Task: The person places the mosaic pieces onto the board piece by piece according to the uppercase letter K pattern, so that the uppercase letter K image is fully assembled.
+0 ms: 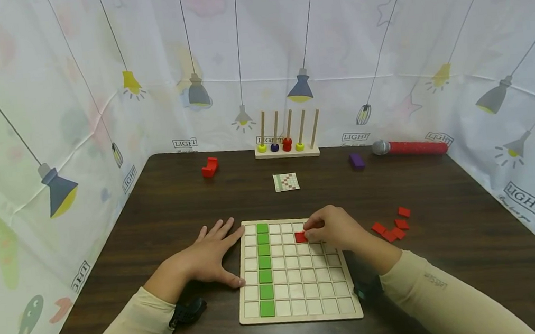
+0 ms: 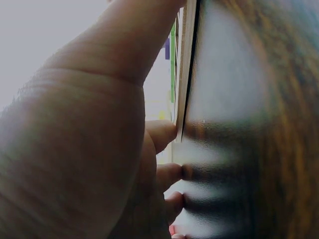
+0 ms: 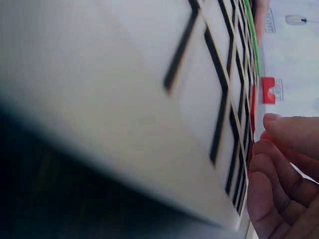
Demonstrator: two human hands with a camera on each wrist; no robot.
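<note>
A square wooden grid board lies on the table, with a column of green tiles near its left side. My right hand reaches over the upper right of the board, its thumb and index fingertips pinching at the right edge of a red tile in the second row. In the right wrist view the curled fingers are close to the board's surface, and little of the tile shows. Spread on the table at the board's left edge, my left hand touches the edge with its thumb and index finger.
Several loose red tiles lie right of the board. Behind it are a small pattern card, a peg stand with beads, a red block, a purple block and a red microphone. A printed curtain encloses the table.
</note>
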